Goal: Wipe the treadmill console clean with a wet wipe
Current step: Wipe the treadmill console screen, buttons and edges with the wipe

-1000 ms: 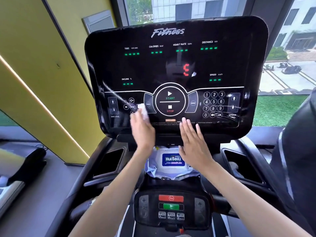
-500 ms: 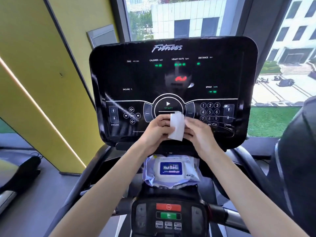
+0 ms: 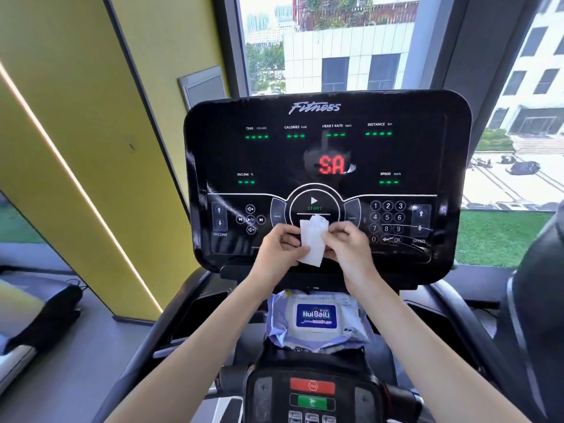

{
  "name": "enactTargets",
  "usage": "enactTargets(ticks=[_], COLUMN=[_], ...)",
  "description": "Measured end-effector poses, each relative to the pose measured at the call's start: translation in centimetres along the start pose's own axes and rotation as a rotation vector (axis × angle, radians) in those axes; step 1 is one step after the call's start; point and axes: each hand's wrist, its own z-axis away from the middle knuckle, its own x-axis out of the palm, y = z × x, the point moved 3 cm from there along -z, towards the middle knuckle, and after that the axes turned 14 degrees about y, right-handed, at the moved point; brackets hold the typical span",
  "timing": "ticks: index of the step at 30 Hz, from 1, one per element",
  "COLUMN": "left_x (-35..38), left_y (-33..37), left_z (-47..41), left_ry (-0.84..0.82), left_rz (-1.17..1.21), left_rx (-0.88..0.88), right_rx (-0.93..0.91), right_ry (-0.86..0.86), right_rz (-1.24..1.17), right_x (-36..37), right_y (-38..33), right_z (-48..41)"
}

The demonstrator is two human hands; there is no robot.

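Note:
The black treadmill console point(image 3: 326, 154) stands upright in front of me, lit with green dashes and red letters. A white wet wipe point(image 3: 312, 241) is held between both hands in front of the console's lower middle, just below the START button. My left hand point(image 3: 279, 250) pinches its left edge and my right hand point(image 3: 348, 247) pinches its right edge. The wipe hangs folded and is off the screen surface as far as I can tell. A pack of wet wipes point(image 3: 316, 319) with a blue label lies on the ledge under the console.
A lower control panel point(image 3: 312, 395) with a red and a green button sits near my body. Cup holders point(image 3: 210, 300) flank the pack. A yellow wall point(image 3: 91, 117) is at left, a window point(image 3: 335, 44) behind, another machine point(image 3: 540, 300) at right.
My left hand lifted the wipe off the console's left buttons and brought it to the middle. My right hand left the console's lower edge and took the wipe's other side. The view tilted up.

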Motion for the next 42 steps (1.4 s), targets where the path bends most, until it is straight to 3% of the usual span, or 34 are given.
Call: enactTargets(ticks=[4,10,18,21,25,27,30,34,37,39,42], left_x=[-0.9,-1.5,-1.1,-1.4,-0.8,-0.1,0.1,0.0,0.2,-0.3,-0.8], left_y=[-1.1,-0.8,0.0,0.7,2.2,2.2,2.0,2.1,2.5,2.7,3.2], left_z=[0.0,-0.1,0.4,0.3,1.3,2.0,2.2,1.2,0.3,-0.4,-0.8], left_ry=[-0.002,0.001,-0.013,0.057,0.095,0.073,0.015,0.083,0.025,-0.037,-0.268], left_rz=[0.052,0.058,0.36,0.203,-0.289,-0.368,-0.228,-0.186,-0.246,-0.051,0.389], left_rx=[-0.203,-0.235,-0.302,-0.072,0.743,0.892,0.718,0.385,0.342,0.16,-0.229], right_rx=[-0.035,-0.033,-0.029,-0.008,0.087,0.132,0.15,0.14,0.155,0.208,0.354], right_ry=[0.006,0.003,0.062,0.1,0.124,0.112,0.093,0.052,-0.008,-0.071,-0.193], right_rz=[-0.015,-0.022,-0.047,-0.054,-0.104,-0.132,-0.141,-0.142,-0.169,-0.244,-0.372], right_x=[0.5,1.2,1.2,1.1,1.0,1.0,0.8,0.9,1.1,1.1,1.0], right_y=[-0.5,-0.4,-0.4,-0.2,0.1,0.2,0.0,0.0,0.1,0.0,-0.1], right_z=[0.1,0.6,0.4,0.3,0.3,0.3,0.3,0.4,0.6,0.8,0.7])
